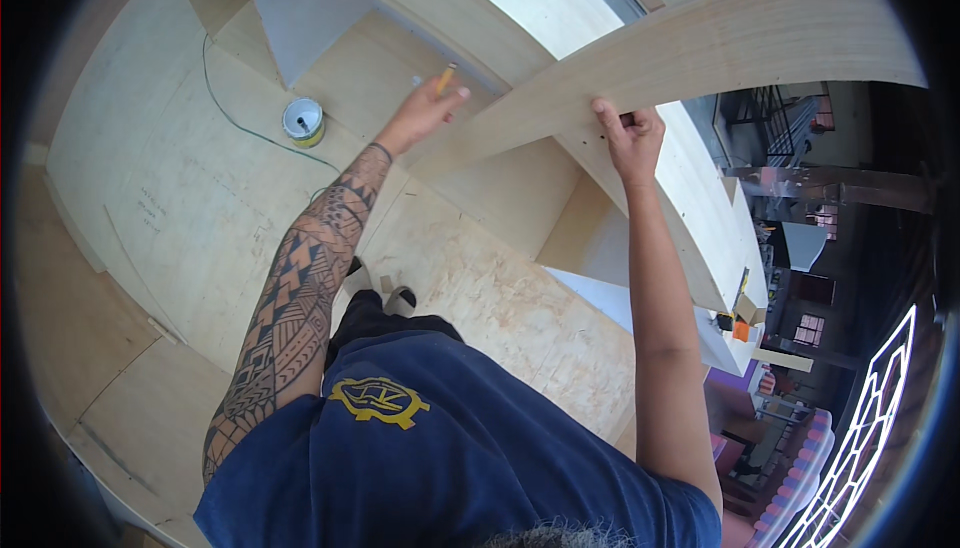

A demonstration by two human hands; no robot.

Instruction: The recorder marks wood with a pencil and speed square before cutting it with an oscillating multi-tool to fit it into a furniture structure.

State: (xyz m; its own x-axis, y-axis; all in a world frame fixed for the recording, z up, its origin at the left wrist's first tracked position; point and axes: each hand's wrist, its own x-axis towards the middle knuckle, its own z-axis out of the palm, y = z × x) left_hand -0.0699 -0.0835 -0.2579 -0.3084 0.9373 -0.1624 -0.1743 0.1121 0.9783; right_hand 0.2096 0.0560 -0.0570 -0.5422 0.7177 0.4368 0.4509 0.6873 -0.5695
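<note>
A short yellow pencil (446, 79) sticks up from my left hand (425, 116), whose fingers are closed round it. That hand hovers beside the left end of a long, pale plywood strip (740, 33). The strip lies slantwise across the curved wooden frame (672, 200), its far end reaching out to the upper right. My right hand (632, 140) grips the strip's lower edge, thumb against the face and the other fingers curled at the edge. Whether the pencil tip touches wood cannot be made out.
A small can (303, 122) with a yellowish side stands on the plywood floor (490, 278), near a thin green cord (225, 113). Open compartments run below the curved frame. An orange object (740, 331) rests at the frame's right end, with workshop clutter beyond.
</note>
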